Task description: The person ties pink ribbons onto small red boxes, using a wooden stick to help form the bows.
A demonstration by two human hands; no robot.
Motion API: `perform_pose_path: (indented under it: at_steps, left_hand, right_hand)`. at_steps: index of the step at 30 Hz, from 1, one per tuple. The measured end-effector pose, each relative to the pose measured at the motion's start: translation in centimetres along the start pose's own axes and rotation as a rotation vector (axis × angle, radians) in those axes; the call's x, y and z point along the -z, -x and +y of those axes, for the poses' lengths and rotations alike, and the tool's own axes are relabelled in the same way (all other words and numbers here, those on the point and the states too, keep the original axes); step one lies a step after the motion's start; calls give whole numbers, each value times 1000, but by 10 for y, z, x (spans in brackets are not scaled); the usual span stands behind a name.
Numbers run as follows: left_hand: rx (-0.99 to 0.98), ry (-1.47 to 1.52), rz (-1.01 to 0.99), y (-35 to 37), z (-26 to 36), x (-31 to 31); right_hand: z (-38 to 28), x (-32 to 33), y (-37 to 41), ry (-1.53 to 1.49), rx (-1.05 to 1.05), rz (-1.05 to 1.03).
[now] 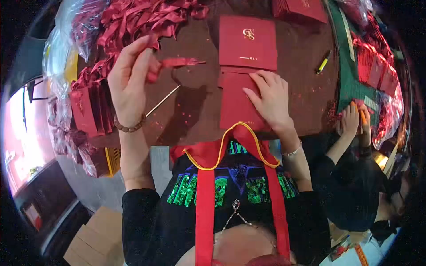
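Note:
My left hand (129,82) is raised over the left part of the table, fingers pinched on a dark red ribbon (182,62) whose loose end trails to the right. Below it, a thin metal rod (163,101) runs from behind my wrist. My right hand (271,98) lies with its fingers apart on a flat red paper piece (235,99) that looks like a small bag or sleeve. Just beyond that is another red piece (247,42) with gold lettering. My right palm hides part of the nearer one.
A heap of red ribbons (137,20) lies at the back left, with a stack of red bags (91,111) nearer me. More red bags (299,9) sit at the back. A yellow cutter-like tool (324,62) rests at right, beside a green mat (350,84). Another person's hands (353,119) work there.

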State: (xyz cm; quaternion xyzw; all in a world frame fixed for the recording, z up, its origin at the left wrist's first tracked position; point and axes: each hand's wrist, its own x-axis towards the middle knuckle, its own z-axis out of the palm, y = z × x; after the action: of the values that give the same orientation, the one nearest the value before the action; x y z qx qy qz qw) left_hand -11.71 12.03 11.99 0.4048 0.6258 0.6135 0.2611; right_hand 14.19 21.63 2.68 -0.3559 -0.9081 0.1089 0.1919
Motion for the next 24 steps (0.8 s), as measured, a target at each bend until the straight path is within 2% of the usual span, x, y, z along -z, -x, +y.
perform_pose_path:
  at_steps: [3, 5, 7, 9, 10, 12, 16, 18, 19, 21, 22, 24]
  left_hand:
    - [5, 80, -75, -5, -8, 4]
    - [-2, -225, -135, 3, -1, -5]
    - [-38, -351, -224, 12, -22, -18]
    - [346, -98, -354, 26, -37, -33]
    - [342, -161, -407, 32, -46, -39]
    - [258, -266, -491, 40, -63, -49]
    - [230, -195, -487, 51, -78, -58]
    - [103, -310, -437, 54, -80, -60]
    - [108, -313, -434, 56, -79, -61]
    - [-34, -417, -386, 56, -78, -64]
    - [-34, -416, -388, 57, -78, -66]
    - [-120, -569, -357, 61, -80, -69]
  right_hand:
    - [0, -3, 0, 4, -17, -25]
    - [-2, -4, -1, 35, -2, -23]
    - [-3, -8, 3, 16, 13, -13]
    - [-6, -6, 3, -36, -93, -161]
    - [-9, -5, 2, -39, -93, -166]
    - [-11, -1, -1, -19, -77, -177]
    - [-7, 0, -8, -115, -83, -256]
    - [-8, 3, -10, -271, -28, -211]
    - [-10, 8, -14, -276, -26, -215]
    - [-13, 24, -27, -326, -346, -620]
    - [-12, 23, -26, -325, -348, -620]
    - [-4, 15, -22, -551, -281, -553]
